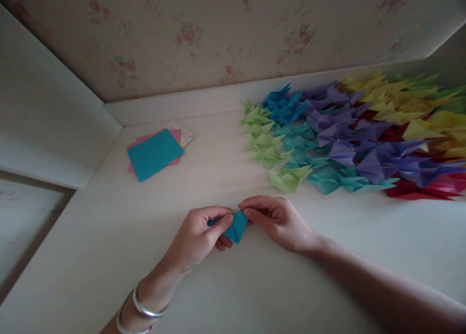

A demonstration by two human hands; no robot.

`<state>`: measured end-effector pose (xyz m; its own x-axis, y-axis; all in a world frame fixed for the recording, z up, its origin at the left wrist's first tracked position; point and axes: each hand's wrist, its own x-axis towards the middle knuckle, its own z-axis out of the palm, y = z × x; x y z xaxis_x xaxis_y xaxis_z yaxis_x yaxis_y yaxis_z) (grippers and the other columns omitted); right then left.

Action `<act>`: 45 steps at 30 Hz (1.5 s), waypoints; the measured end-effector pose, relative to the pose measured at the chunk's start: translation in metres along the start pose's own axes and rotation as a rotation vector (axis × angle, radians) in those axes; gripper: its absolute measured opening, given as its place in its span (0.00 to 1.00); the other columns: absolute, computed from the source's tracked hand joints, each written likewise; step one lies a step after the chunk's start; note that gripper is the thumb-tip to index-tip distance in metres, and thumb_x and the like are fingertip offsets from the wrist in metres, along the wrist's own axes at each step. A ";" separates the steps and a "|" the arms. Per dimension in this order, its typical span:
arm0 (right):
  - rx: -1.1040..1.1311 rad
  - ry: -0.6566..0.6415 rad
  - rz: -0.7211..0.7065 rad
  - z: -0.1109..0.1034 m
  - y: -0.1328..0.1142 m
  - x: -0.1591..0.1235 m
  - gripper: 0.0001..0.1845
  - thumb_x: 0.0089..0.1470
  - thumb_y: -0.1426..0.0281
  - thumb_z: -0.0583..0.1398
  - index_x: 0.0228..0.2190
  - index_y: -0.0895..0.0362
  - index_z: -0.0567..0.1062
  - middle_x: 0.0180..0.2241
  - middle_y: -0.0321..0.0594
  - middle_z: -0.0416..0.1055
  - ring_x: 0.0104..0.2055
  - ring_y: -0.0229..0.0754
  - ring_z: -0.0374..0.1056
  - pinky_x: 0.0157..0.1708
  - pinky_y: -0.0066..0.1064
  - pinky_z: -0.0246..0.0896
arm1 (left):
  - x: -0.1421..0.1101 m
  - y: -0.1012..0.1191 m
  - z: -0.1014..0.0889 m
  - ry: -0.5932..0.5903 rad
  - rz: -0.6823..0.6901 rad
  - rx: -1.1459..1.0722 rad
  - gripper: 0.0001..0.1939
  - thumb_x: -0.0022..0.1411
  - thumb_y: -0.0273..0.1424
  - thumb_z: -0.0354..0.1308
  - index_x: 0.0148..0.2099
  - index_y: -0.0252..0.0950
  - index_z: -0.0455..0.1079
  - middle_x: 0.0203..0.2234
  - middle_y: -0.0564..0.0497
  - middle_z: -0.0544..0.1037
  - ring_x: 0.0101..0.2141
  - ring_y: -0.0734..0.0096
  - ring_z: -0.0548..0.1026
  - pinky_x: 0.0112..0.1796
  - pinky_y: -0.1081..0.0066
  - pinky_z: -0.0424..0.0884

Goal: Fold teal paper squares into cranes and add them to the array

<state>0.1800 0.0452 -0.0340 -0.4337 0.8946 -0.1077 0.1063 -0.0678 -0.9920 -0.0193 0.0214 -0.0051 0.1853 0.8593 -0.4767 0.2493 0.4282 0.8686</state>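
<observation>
A small folded piece of blue origami paper (pixel 237 227) is held between my two hands, just above the white tabletop. My left hand (pixel 202 234) grips its left part, thumb on top and fingers underneath, hiding much of that side. With thumb and forefinger, my right hand (pixel 278 220) pinches the upper right corner. A crease runs down the visible face, which narrows to a point at the bottom. Two silver bangles circle my left wrist.
At the back left lies a stack of paper squares, a teal sheet (pixel 155 154) over pink ones. Many folded paper cranes crowd the right: light green (pixel 289 178), blue (pixel 284 105), teal, purple (pixel 371 161), yellow (pixel 389 98) and red. A floral wall (pixel 204 38) and white cabinet (pixel 47 91) bound the tabletop (pixel 120 256).
</observation>
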 end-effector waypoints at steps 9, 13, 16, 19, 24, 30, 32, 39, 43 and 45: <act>0.050 -0.011 0.066 -0.001 -0.001 0.003 0.12 0.56 0.63 0.62 0.38 0.58 0.79 0.32 0.40 0.78 0.32 0.41 0.71 0.32 0.31 0.65 | -0.001 -0.002 0.003 -0.042 0.011 0.008 0.16 0.63 0.40 0.60 0.47 0.34 0.78 0.24 0.51 0.81 0.23 0.70 0.80 0.24 0.76 0.76; 0.056 0.011 0.033 -0.002 -0.004 0.005 0.10 0.56 0.64 0.62 0.32 0.58 0.79 0.29 0.39 0.76 0.31 0.39 0.69 0.32 0.30 0.64 | -0.004 -0.002 0.002 -0.094 0.031 -0.072 0.18 0.66 0.40 0.58 0.52 0.35 0.76 0.30 0.49 0.83 0.28 0.69 0.82 0.29 0.74 0.79; 0.054 0.074 0.024 -0.003 -0.004 0.006 0.11 0.54 0.63 0.64 0.34 0.58 0.79 0.29 0.39 0.75 0.30 0.39 0.68 0.30 0.29 0.62 | -0.005 0.000 0.001 -0.113 0.048 -0.136 0.20 0.67 0.40 0.56 0.56 0.36 0.74 0.35 0.48 0.83 0.30 0.69 0.82 0.32 0.73 0.80; 0.082 0.078 0.050 -0.001 -0.004 0.005 0.14 0.51 0.62 0.66 0.37 0.58 0.78 0.27 0.36 0.73 0.27 0.37 0.66 0.26 0.28 0.60 | -0.005 0.000 0.001 -0.117 0.059 -0.141 0.20 0.67 0.39 0.57 0.58 0.36 0.72 0.37 0.47 0.83 0.31 0.68 0.83 0.33 0.72 0.80; 0.148 0.011 0.073 0.001 -0.005 0.002 0.19 0.49 0.63 0.68 0.42 0.57 0.76 0.31 0.37 0.76 0.30 0.38 0.70 0.30 0.29 0.64 | -0.005 -0.003 0.004 -0.123 0.063 -0.149 0.22 0.68 0.38 0.57 0.62 0.38 0.68 0.47 0.45 0.81 0.33 0.67 0.83 0.36 0.69 0.81; 0.136 0.037 0.122 0.001 -0.008 0.002 0.19 0.50 0.66 0.67 0.43 0.58 0.75 0.27 0.36 0.75 0.27 0.38 0.69 0.27 0.28 0.63 | -0.006 -0.002 0.007 -0.196 0.080 -0.193 0.22 0.67 0.38 0.57 0.62 0.40 0.68 0.52 0.45 0.78 0.41 0.64 0.82 0.43 0.67 0.79; 0.186 0.062 0.131 0.000 -0.010 0.002 0.20 0.48 0.66 0.67 0.44 0.58 0.75 0.25 0.35 0.74 0.25 0.37 0.67 0.24 0.27 0.61 | -0.007 0.000 0.006 -0.201 0.054 -0.201 0.23 0.68 0.38 0.56 0.62 0.39 0.67 0.51 0.44 0.79 0.42 0.63 0.82 0.44 0.66 0.79; 0.332 0.085 0.151 -0.003 -0.011 0.003 0.24 0.45 0.65 0.70 0.44 0.59 0.73 0.24 0.34 0.73 0.23 0.35 0.64 0.23 0.27 0.59 | -0.011 0.002 0.003 -0.211 -0.034 -0.184 0.27 0.69 0.41 0.54 0.65 0.35 0.63 0.38 0.42 0.84 0.34 0.62 0.84 0.33 0.69 0.80; 0.309 0.064 0.145 -0.002 -0.011 0.003 0.24 0.46 0.65 0.69 0.44 0.59 0.73 0.23 0.34 0.72 0.22 0.35 0.64 0.23 0.27 0.58 | -0.010 0.002 0.002 -0.229 -0.044 -0.181 0.23 0.69 0.41 0.52 0.62 0.36 0.65 0.36 0.43 0.84 0.32 0.64 0.83 0.30 0.70 0.79; 0.269 0.057 0.122 -0.001 -0.010 0.003 0.22 0.46 0.65 0.69 0.42 0.59 0.74 0.23 0.34 0.72 0.23 0.35 0.64 0.23 0.27 0.59 | -0.008 0.002 0.003 -0.188 -0.009 -0.103 0.20 0.69 0.40 0.52 0.56 0.35 0.70 0.36 0.44 0.83 0.31 0.65 0.83 0.31 0.70 0.78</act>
<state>0.1786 0.0487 -0.0243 -0.3801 0.8956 -0.2311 -0.0891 -0.2842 -0.9546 -0.0174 0.0143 0.0004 0.3598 0.7922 -0.4929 0.1552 0.4701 0.8688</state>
